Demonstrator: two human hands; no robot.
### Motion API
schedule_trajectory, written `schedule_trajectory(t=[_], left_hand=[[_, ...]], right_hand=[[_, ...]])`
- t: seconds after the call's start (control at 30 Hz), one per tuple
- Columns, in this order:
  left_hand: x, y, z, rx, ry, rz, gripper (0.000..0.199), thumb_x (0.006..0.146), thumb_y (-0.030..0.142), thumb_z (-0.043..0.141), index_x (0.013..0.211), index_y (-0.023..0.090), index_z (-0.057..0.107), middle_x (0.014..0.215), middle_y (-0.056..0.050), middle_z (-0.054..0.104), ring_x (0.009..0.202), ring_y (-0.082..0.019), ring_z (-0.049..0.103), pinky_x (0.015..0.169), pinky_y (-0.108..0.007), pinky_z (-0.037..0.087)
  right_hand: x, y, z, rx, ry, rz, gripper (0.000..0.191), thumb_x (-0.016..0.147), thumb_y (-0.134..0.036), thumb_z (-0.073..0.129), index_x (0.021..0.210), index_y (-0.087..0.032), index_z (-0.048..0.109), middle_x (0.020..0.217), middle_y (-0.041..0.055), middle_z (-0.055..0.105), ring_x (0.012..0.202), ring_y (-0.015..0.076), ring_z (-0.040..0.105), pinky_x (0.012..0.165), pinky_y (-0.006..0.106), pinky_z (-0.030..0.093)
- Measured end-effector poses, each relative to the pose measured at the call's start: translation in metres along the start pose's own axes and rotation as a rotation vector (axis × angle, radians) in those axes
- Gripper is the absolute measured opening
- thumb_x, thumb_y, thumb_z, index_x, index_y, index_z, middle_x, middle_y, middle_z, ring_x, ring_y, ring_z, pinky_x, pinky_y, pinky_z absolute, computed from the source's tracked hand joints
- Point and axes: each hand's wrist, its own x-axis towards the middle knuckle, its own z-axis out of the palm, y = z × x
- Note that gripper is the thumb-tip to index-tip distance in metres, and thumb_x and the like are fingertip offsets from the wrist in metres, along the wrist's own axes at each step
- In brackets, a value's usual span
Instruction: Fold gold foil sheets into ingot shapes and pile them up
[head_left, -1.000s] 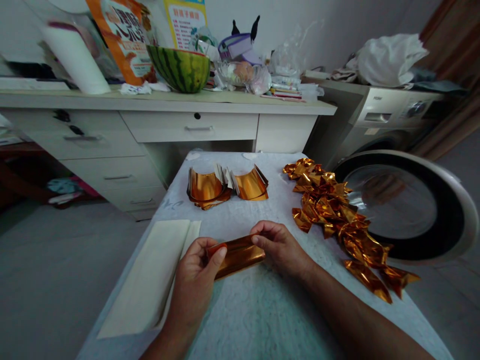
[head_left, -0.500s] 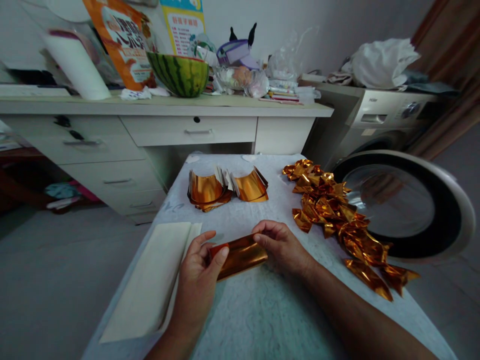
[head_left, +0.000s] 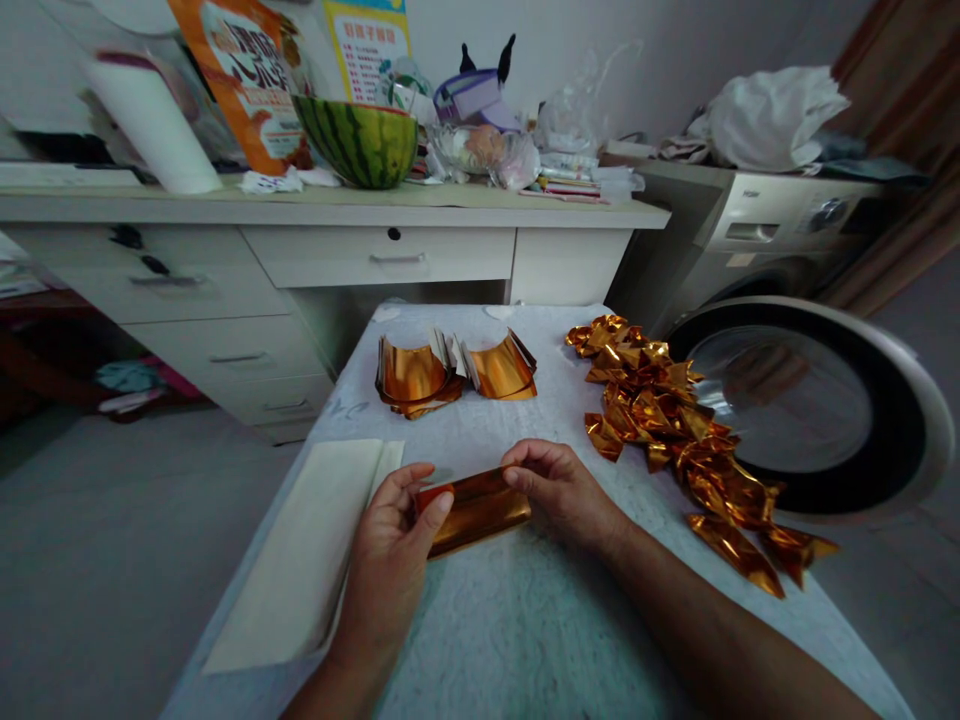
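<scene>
A shiny gold foil paper [head_left: 480, 510], folded into a flat strip, is held between both hands just above the table. My left hand [head_left: 401, 530] grips its left end, thumb on top and fingers underneath. My right hand [head_left: 559, 490] pinches the upper right corner between thumb and fingers. Behind the hands lie two curved stacks of gold foil sheets, a left stack [head_left: 415, 375] and a right stack [head_left: 501, 372]. On the right of the table is a long heap of folded gold foil pieces [head_left: 652, 410].
Folded cream paper sheets [head_left: 300, 550] lie on the left of the cloth-covered table [head_left: 517, 640]. Beyond it stands a white desk [head_left: 450, 212] bearing a cut watermelon [head_left: 360, 140], an orange bag [head_left: 240, 90] and clutter. A washing machine's open round door [head_left: 810, 410] borders the table's right side.
Both hands and the foil strip have shifted very slightly to the left, with the same grip. The camera view has tilted a little; the stacks and heap lie as before.
</scene>
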Motion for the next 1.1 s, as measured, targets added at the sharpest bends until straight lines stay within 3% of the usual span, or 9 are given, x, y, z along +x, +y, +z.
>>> schedule_trajectory(t=[0.1, 0.33, 0.8, 1.1], left_hand=[[-0.0008, 0.0021, 0.0008, 0.005, -0.015, -0.019, 0.046, 0.075, 0.039, 0.075, 0.112, 0.021, 0.055, 0.082, 0.002, 0.068, 0.073, -0.015, 0.067, 0.072, -0.029, 0.054], [-0.0024, 0.0043, -0.0009, 0.062, -0.049, -0.032, 0.028, 0.079, 0.044, 0.071, 0.084, 0.018, 0.061, 0.074, 0.0, 0.067, 0.07, -0.015, 0.064, 0.065, -0.025, 0.051], [0.0, -0.0039, -0.0048, 0.192, -0.01, 0.038, 0.028, 0.081, 0.046, 0.067, 0.084, 0.019, 0.062, 0.076, 0.001, 0.062, 0.073, -0.014, 0.058, 0.066, -0.024, 0.047], [0.0013, -0.0023, -0.0021, 0.222, 0.009, 0.006, 0.031, 0.081, 0.048, 0.067, 0.088, 0.019, 0.062, 0.078, 0.001, 0.063, 0.074, -0.016, 0.059, 0.067, -0.026, 0.047]], right_hand=[[0.0003, -0.0005, -0.0001, 0.027, 0.007, 0.011, 0.027, 0.075, -0.04, 0.078, 0.079, -0.018, 0.064, 0.07, -0.0012, 0.061, 0.062, 0.0109, 0.053, 0.059, 0.024, 0.04], [0.0007, 0.0021, -0.003, 0.046, 0.023, 0.018, 0.026, 0.075, -0.04, 0.078, 0.08, -0.018, 0.065, 0.071, -0.0013, 0.061, 0.061, 0.0107, 0.053, 0.057, 0.023, 0.038], [0.0001, 0.0026, -0.0012, 0.052, 0.016, 0.016, 0.027, 0.073, -0.039, 0.079, 0.079, -0.017, 0.064, 0.068, -0.0022, 0.062, 0.059, 0.0097, 0.053, 0.056, 0.022, 0.038], [0.0002, 0.0021, -0.0025, 0.08, 0.02, 0.014, 0.025, 0.075, -0.037, 0.079, 0.08, -0.017, 0.065, 0.071, -0.0016, 0.063, 0.062, 0.0103, 0.056, 0.06, 0.023, 0.04]])
